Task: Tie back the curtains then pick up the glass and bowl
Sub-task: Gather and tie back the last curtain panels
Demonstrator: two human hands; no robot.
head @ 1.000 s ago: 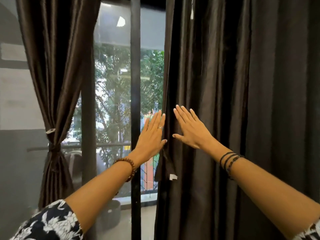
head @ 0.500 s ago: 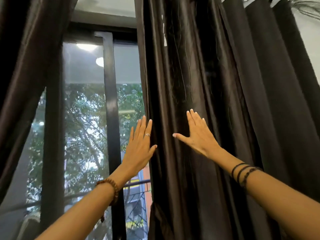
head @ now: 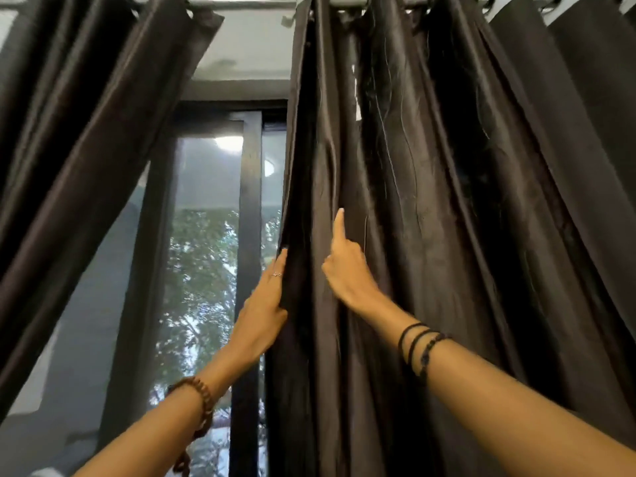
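Note:
The dark brown right curtain [head: 464,201] hangs loose from the rod and fills the right half of the view. My left hand [head: 265,304] lies with straight fingers along that curtain's left edge, thumb against the fabric. To the right of it, my right hand [head: 347,270] is sunk in a fold, index finger pointing up; its other fingers curl into the cloth and are partly hidden. The left curtain [head: 86,132] slants down toward the lower left. Neither the glass nor the bowl is in view.
A metal curtain rod [head: 241,1] runs across the top. Between the curtains stands a dark window frame [head: 249,201] with glass panes and trees outside. A grey wall [head: 86,339] shows at the lower left.
The view has tilted upward to the rod. My left hand has turned edge-on against the curtain's edge. My right hand has gone from flat to curled into a fold.

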